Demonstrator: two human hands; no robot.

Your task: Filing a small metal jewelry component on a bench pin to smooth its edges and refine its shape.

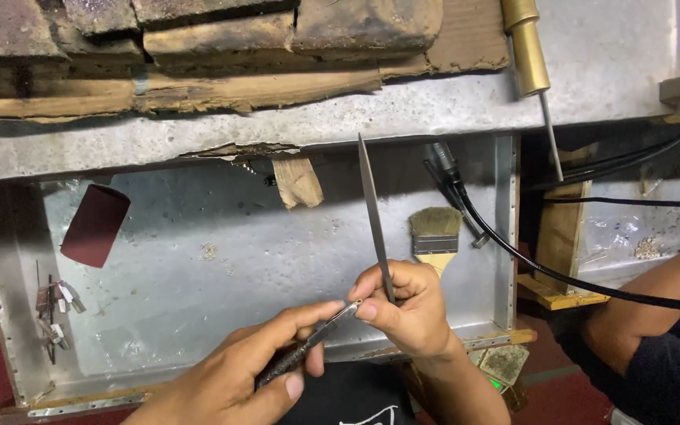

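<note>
A long thin metal file (pixel 372 212) stands nearly upright in the middle of the view, its tip pointing up toward the ledge above, gripped at its lower end by the right hand (pixel 407 308), whose fingers are closed around it. The left hand (pixel 249 374) is closed on a slim dark tool (pixel 308 345) that slants up to the right, and its pale metal tip touches the right hand's fingertips just beside the base of the file. Both hands hover over a shallow metal tray (pixel 198 260) that serves as the desk. On it lie a roll of dark red sandpaper (pixel 94 224) at the left, a flat paintbrush (pixel 436 236) near the right wall, and a black cable (pixel 513 252) running off right. Worn bricks (pixel 214 31) and a brass-coloured rod (pixel 526 47) sit above.
</note>
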